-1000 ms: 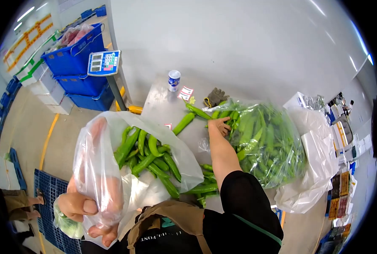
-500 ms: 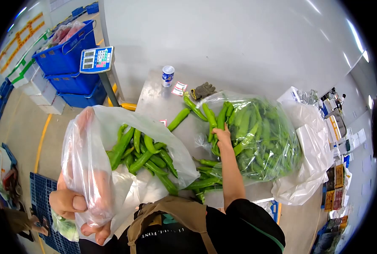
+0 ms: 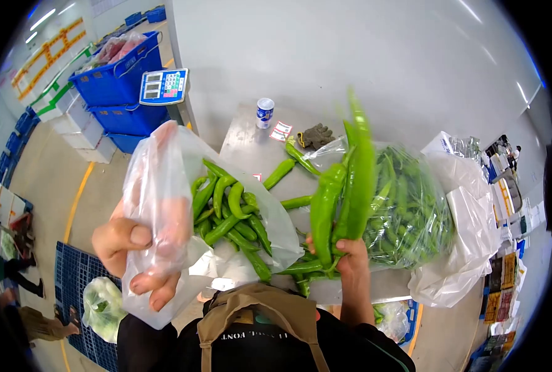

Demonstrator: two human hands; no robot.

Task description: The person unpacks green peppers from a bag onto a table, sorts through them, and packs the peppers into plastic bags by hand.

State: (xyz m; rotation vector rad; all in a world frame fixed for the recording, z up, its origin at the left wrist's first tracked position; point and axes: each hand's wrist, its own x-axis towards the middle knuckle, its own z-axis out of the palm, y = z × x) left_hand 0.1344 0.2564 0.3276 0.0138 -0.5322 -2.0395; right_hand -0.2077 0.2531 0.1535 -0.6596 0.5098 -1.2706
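Note:
My left hand [image 3: 126,240] grips the edge of a clear plastic bag [image 3: 283,234], some fingers showing through the film. Several long green peppers [image 3: 226,208] lie inside that bag. In my right hand [image 3: 353,259], a small bunch of green peppers [image 3: 358,177] stands upright, tips pointing up, close to the camera. Behind it to the right is a second clear bag [image 3: 415,214], full of green peppers. Loose peppers [image 3: 282,172] rest on the metal table [image 3: 242,136] between the two bags, partly hidden by the held bunch.
A blue-and-white can [image 3: 264,113], printed labels [image 3: 281,131] and a dark glove [image 3: 316,135] sit at the table's back. White plastic bags [image 3: 468,242] hang over the right side. Left stand a scale display [image 3: 164,86] and stacked blue crates [image 3: 124,74].
My right hand has drawn back from the full bag toward my body and lifted a bunch of peppers upright. The left hand and its bag have shifted slightly right in view.

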